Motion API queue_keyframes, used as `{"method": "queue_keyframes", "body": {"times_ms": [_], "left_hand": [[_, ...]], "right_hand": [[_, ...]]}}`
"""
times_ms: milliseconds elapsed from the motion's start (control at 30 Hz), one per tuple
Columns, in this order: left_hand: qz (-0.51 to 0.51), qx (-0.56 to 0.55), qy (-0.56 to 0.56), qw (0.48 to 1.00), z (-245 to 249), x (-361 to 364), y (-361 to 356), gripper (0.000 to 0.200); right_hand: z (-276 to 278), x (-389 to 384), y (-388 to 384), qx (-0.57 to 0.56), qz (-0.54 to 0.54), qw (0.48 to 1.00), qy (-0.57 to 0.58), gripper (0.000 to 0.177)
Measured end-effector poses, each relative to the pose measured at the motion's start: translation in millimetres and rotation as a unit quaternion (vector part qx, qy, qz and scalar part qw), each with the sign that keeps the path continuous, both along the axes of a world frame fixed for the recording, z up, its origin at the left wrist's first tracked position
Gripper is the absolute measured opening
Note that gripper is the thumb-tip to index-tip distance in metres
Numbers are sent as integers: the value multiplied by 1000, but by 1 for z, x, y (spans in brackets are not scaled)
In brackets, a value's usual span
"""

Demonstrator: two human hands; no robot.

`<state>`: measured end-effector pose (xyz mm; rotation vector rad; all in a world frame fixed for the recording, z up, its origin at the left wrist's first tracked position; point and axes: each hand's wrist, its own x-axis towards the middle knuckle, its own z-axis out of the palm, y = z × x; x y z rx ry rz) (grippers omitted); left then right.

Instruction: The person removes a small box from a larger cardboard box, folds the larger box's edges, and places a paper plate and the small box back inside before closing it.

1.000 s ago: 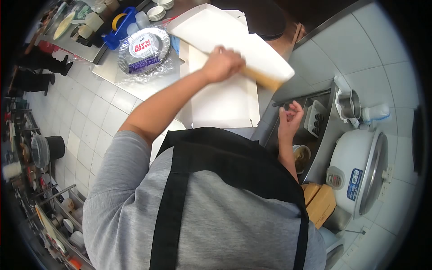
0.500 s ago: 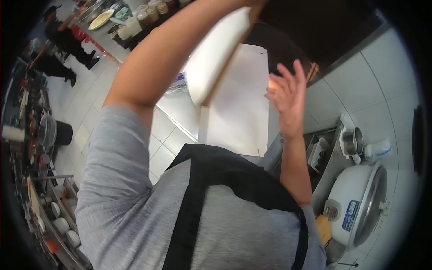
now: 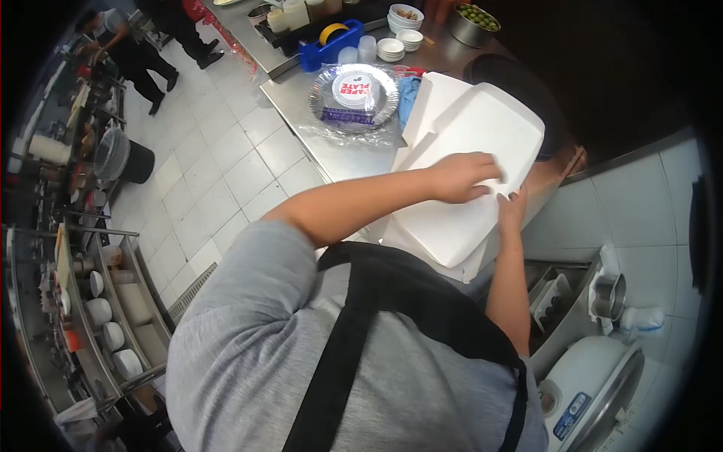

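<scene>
A white cardboard box (image 3: 493, 124) lies at the counter's near edge, its rounded-corner lid panel folded over the base, whose side flap (image 3: 437, 94) shows at the far left. My left hand (image 3: 461, 178) reaches across the lid panel, palm down, fingers apart and slightly blurred. At the box's right edge, my right hand (image 3: 512, 209) has its fingertips closed on the cardboard, close to the left fingertips. Just left of the box is a plastic-wrapped pack of silver-rimmed paper plates (image 3: 354, 90).
On the steel counter are a blue tape dispenser (image 3: 331, 45), small white bowls (image 3: 391, 50) and a metal bowl of green olives or fruit (image 3: 476, 24). A rice cooker (image 3: 584, 377) stands lower right. A black bin (image 3: 135, 157) and two people are at left.
My left arm has come down from overhead, and the lid panel is lowered onto the box. My right hand has moved from the air to the box's edge. The view has shifted.
</scene>
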<state>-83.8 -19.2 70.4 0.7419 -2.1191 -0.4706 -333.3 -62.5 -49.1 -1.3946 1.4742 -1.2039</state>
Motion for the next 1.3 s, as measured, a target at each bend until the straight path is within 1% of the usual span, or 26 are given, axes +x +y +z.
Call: {"method": "queue_keyframes", "body": {"times_ms": [33,67,100,133,167,200,233,267,333,433,467,567,667,767,867,967,1067,1167,1233,1267,1300], "left_hand": [[19,-10,-12,1000,-10,28,12,25],[63,22,-46,997,-26,57,20,23],[108,54,-80,990,-43,87,28,22],[162,116,-192,961,-55,116,34,24],[212,176,-300,913,-66,143,37,27],[225,223,-374,872,-80,170,38,33],[236,269,-444,822,-80,186,40,40],[272,291,-416,818,-80,195,39,44],[342,327,-357,805,-55,201,36,54],[390,217,-176,877,-76,220,12,64],[390,120,-157,899,-81,224,6,57],[347,68,-246,903,-80,231,-13,42],[299,115,-288,902,-79,239,-31,28],[246,242,-250,905,-82,250,-42,23],[226,264,-240,907,-87,264,-54,21],[200,345,-218,891,-88,274,-65,27],[189,384,-212,878,-83,278,-71,25],[201,385,-212,875,-84,280,-75,17],[208,280,-266,899,-83,280,-75,13],[210,224,-292,906,-82,279,-76,12],[211,162,-293,918,-73,274,-73,12]], "right_hand": [[-11,-9,-3,37,2,999,19,82],[-15,-14,-4,22,-4,995,95,79],[-21,-18,-7,25,-18,994,109,79],[-28,-22,-9,28,-32,991,124,79],[-33,-20,-8,33,-47,988,141,79],[-26,-15,-3,21,-52,980,193,79],[-27,-13,-3,16,-56,979,194,79],[-28,-10,-3,11,-61,979,197,79],[-24,-4,-4,-11,-74,978,193,76],[-10,6,3,-62,-107,970,208,74],[-4,8,9,-67,-108,970,208,72],[6,8,30,-82,-116,970,199,69],[8,1,47,-89,-127,972,175,66],[6,-5,58,-84,-137,974,160,62],[3,-11,66,-68,-146,974,161,59],[-7,-15,72,-52,-143,976,156,55],[-6,-12,78,-42,-137,978,148,53],[-4,-9,83,-48,-135,979,147,51],[12,1,86,-52,-142,978,147,50],[21,6,88,-65,-143,974,165,50],[31,12,89,-76,-144,969,184,49]]}}
